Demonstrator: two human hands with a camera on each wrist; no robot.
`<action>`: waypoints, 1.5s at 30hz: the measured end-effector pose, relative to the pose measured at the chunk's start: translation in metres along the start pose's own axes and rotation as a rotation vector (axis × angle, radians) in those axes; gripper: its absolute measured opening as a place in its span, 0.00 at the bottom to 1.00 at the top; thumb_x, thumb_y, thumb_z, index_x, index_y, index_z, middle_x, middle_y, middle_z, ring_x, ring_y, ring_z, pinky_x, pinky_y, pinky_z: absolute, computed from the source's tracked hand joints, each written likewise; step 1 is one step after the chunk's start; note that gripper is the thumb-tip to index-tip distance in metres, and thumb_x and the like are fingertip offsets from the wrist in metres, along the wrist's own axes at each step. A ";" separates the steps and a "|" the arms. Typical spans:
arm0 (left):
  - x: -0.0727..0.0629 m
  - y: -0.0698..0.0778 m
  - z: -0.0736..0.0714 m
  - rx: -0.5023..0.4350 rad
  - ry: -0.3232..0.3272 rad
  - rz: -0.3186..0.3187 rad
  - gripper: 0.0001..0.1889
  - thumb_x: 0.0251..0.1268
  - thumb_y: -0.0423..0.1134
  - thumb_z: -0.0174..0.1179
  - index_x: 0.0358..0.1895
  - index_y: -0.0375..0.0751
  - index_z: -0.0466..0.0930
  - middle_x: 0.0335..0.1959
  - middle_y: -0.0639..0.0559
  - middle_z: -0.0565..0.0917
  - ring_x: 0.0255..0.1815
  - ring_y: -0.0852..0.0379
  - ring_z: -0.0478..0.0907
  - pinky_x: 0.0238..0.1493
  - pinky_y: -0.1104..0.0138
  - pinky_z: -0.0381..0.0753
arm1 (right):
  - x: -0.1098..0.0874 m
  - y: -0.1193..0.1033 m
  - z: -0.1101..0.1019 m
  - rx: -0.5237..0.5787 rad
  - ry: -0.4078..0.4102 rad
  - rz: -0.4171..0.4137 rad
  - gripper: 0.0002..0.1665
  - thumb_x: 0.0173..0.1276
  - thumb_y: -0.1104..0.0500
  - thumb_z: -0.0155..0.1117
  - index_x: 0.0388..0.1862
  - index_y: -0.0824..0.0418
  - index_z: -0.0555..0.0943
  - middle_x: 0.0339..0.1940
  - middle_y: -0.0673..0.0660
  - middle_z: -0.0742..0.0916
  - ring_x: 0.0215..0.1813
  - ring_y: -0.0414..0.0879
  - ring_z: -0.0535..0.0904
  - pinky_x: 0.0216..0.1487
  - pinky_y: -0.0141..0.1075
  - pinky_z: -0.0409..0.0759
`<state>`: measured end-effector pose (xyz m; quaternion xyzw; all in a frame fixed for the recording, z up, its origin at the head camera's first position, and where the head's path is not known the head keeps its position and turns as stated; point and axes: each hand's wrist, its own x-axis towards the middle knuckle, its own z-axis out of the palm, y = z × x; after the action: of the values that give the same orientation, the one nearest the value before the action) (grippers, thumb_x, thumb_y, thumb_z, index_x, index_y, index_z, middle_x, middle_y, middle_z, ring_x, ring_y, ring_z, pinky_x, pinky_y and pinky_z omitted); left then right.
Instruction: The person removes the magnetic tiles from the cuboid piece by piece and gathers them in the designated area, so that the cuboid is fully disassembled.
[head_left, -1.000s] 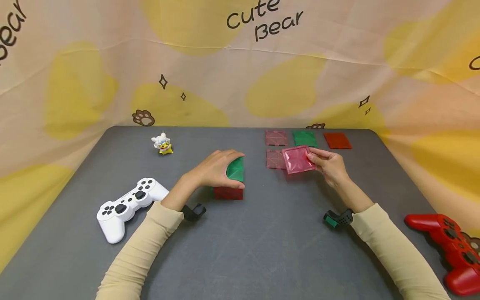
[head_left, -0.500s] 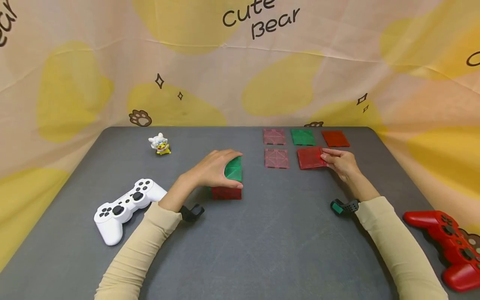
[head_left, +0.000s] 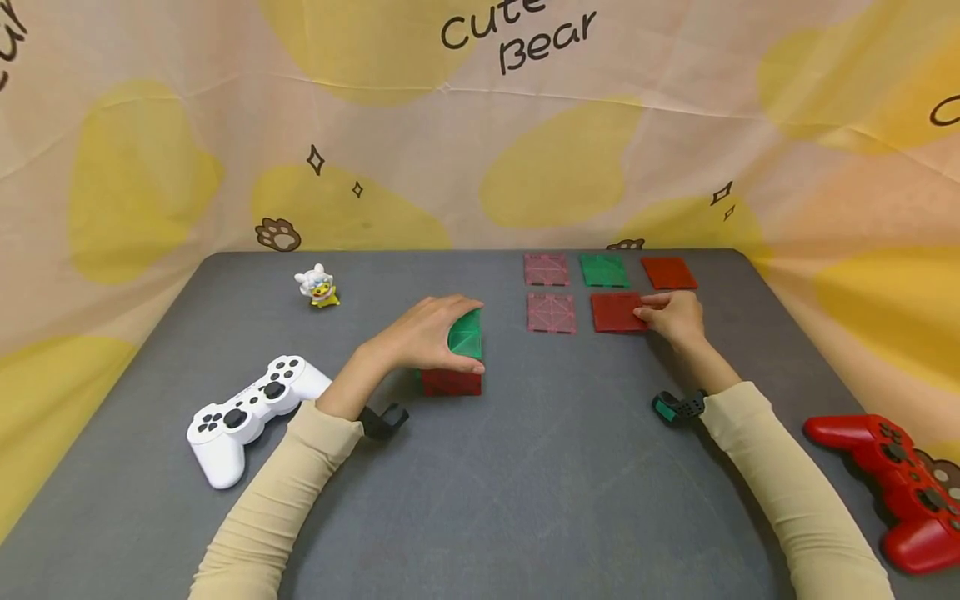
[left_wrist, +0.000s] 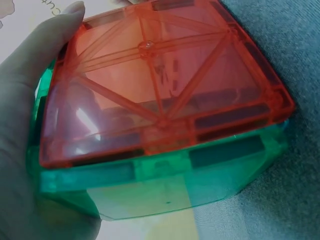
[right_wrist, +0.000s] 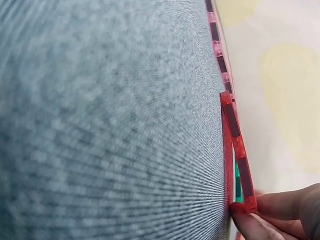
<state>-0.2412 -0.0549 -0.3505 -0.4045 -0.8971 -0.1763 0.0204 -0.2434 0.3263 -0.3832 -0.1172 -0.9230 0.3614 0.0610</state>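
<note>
My left hand (head_left: 431, 335) grips a cube of translucent magnetic tiles (head_left: 452, 382) on the grey table, thumb and fingers spread around its green top. In the left wrist view the cube's red panel (left_wrist: 150, 75) faces the camera, with a green panel (left_wrist: 165, 175) bordering it. My right hand (head_left: 677, 318) pinches the right edge of a red magnetic tile (head_left: 618, 312). That tile (right_wrist: 239, 155) leans in the right wrist view, its far end low at the tabletop and its pinched end raised between thumb and fingers.
Two pale pink tiles (head_left: 551, 313), a green tile (head_left: 603, 271) and an orange-red tile (head_left: 669, 272) lie flat near the table's back edge. A white game controller (head_left: 255, 417) is at left, a red one (head_left: 900, 492) at right. A small figurine (head_left: 318, 287) stands back left.
My right hand has carried the red tile rightward, off the front pink tile it overlapped, and lowered it to the table beside that tile. The left hand has kept its grip on the cube.
</note>
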 end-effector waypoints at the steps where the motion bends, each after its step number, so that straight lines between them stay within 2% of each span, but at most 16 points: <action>1: -0.001 0.000 -0.001 0.000 0.001 -0.002 0.45 0.40 0.63 0.65 0.62 0.40 0.67 0.58 0.46 0.74 0.56 0.50 0.72 0.55 0.54 0.68 | 0.000 -0.002 0.001 -0.027 0.008 -0.020 0.21 0.60 0.58 0.63 0.50 0.69 0.79 0.51 0.71 0.80 0.52 0.60 0.76 0.37 0.35 0.76; 4: -0.004 -0.001 -0.003 -0.009 0.008 -0.011 0.46 0.39 0.63 0.66 0.62 0.39 0.67 0.58 0.46 0.75 0.56 0.50 0.72 0.56 0.54 0.68 | 0.000 -0.007 0.003 -0.087 0.023 -0.067 0.20 0.60 0.59 0.63 0.48 0.71 0.80 0.49 0.71 0.81 0.55 0.65 0.71 0.46 0.49 0.74; 6: -0.005 -0.002 -0.005 -0.016 0.015 -0.020 0.47 0.38 0.63 0.67 0.62 0.39 0.67 0.57 0.46 0.75 0.55 0.51 0.73 0.56 0.54 0.68 | -0.001 -0.009 0.005 -0.103 0.026 -0.088 0.20 0.60 0.60 0.62 0.48 0.72 0.80 0.47 0.71 0.82 0.56 0.66 0.70 0.50 0.53 0.72; 9: -0.008 -0.003 -0.006 -0.022 0.028 -0.029 0.46 0.36 0.64 0.67 0.60 0.39 0.67 0.54 0.48 0.76 0.51 0.53 0.73 0.55 0.56 0.68 | -0.004 -0.013 0.006 -0.105 0.024 -0.088 0.21 0.60 0.61 0.61 0.50 0.72 0.79 0.47 0.70 0.82 0.56 0.66 0.71 0.49 0.52 0.74; 12: -0.010 -0.004 -0.007 -0.021 0.033 -0.021 0.46 0.36 0.65 0.67 0.59 0.40 0.68 0.52 0.49 0.76 0.48 0.54 0.73 0.55 0.56 0.69 | -0.011 -0.022 0.005 -0.069 -0.024 -0.096 0.24 0.62 0.58 0.61 0.54 0.70 0.76 0.49 0.68 0.82 0.56 0.63 0.73 0.45 0.48 0.77; 15: -0.013 -0.006 -0.009 -0.030 0.022 -0.025 0.48 0.36 0.66 0.67 0.61 0.41 0.66 0.53 0.50 0.75 0.48 0.55 0.73 0.57 0.57 0.67 | -0.019 -0.039 0.008 0.141 -0.179 -0.134 0.27 0.66 0.58 0.58 0.61 0.69 0.70 0.56 0.68 0.78 0.58 0.58 0.75 0.50 0.42 0.78; 19: -0.020 -0.009 -0.013 -0.063 0.031 -0.070 0.51 0.36 0.65 0.68 0.66 0.41 0.62 0.60 0.47 0.71 0.58 0.52 0.69 0.62 0.56 0.64 | -0.032 -0.072 0.024 0.486 -0.441 -0.171 0.30 0.68 0.60 0.55 0.65 0.71 0.63 0.62 0.70 0.72 0.54 0.45 0.80 0.56 0.43 0.70; 22: -0.027 -0.012 -0.013 -0.119 0.060 -0.119 0.51 0.37 0.63 0.68 0.67 0.42 0.60 0.64 0.47 0.67 0.63 0.50 0.65 0.62 0.54 0.64 | -0.042 -0.095 0.040 0.625 -0.577 -0.176 0.30 0.68 0.61 0.54 0.65 0.73 0.62 0.63 0.72 0.70 0.51 0.38 0.81 0.59 0.47 0.66; 24: -0.032 -0.016 -0.010 -0.180 0.083 -0.153 0.51 0.38 0.61 0.69 0.68 0.44 0.59 0.65 0.48 0.66 0.63 0.50 0.65 0.62 0.54 0.65 | -0.048 -0.107 0.051 0.692 -0.650 -0.173 0.30 0.68 0.63 0.53 0.65 0.75 0.61 0.64 0.72 0.69 0.53 0.41 0.80 0.61 0.47 0.65; 28: -0.042 -0.024 0.002 -0.382 0.125 -0.204 0.48 0.41 0.54 0.71 0.68 0.45 0.57 0.65 0.47 0.66 0.61 0.50 0.67 0.60 0.54 0.66 | -0.061 -0.127 0.073 0.766 -0.756 -0.162 0.29 0.71 0.65 0.48 0.67 0.77 0.56 0.66 0.72 0.67 0.62 0.52 0.73 0.61 0.44 0.66; 32: -0.049 -0.029 0.016 -0.590 0.164 -0.219 0.46 0.43 0.46 0.71 0.68 0.45 0.55 0.66 0.45 0.65 0.60 0.49 0.68 0.60 0.54 0.66 | -0.072 -0.139 0.089 0.777 -0.787 -0.115 0.28 0.72 0.66 0.44 0.67 0.78 0.55 0.67 0.71 0.66 0.66 0.59 0.65 0.60 0.41 0.67; 37: -0.053 -0.031 0.025 -0.737 0.248 -0.177 0.44 0.45 0.43 0.71 0.67 0.41 0.56 0.64 0.42 0.66 0.59 0.46 0.69 0.58 0.55 0.67 | -0.084 -0.149 0.103 0.766 -0.744 -0.072 0.29 0.71 0.65 0.47 0.66 0.78 0.57 0.67 0.70 0.66 0.67 0.57 0.65 0.63 0.44 0.65; 40: -0.054 -0.030 0.026 -0.780 0.252 -0.163 0.43 0.47 0.43 0.69 0.67 0.40 0.56 0.64 0.41 0.65 0.59 0.44 0.69 0.57 0.56 0.68 | -0.087 -0.152 0.107 0.775 -0.696 -0.069 0.30 0.69 0.65 0.51 0.66 0.76 0.58 0.63 0.68 0.72 0.60 0.48 0.73 0.63 0.44 0.67; 43: -0.054 -0.029 0.026 -0.806 0.233 -0.166 0.42 0.50 0.42 0.68 0.68 0.41 0.55 0.64 0.39 0.65 0.58 0.44 0.69 0.56 0.57 0.69 | -0.089 -0.152 0.108 0.793 -0.668 -0.053 0.29 0.68 0.66 0.53 0.65 0.76 0.60 0.51 0.60 0.81 0.47 0.39 0.79 0.56 0.38 0.74; 45: -0.054 -0.027 0.025 -0.797 0.226 -0.171 0.42 0.49 0.42 0.68 0.68 0.41 0.55 0.63 0.39 0.66 0.57 0.46 0.70 0.55 0.59 0.70 | -0.089 -0.153 0.109 0.818 -0.665 -0.052 0.29 0.67 0.66 0.53 0.64 0.77 0.60 0.44 0.53 0.82 0.42 0.34 0.79 0.51 0.33 0.77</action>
<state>-0.2223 -0.1019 -0.3919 -0.2831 -0.7811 -0.5539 -0.0540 -0.2050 0.1236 -0.3612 0.0603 -0.6788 0.7079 -0.1855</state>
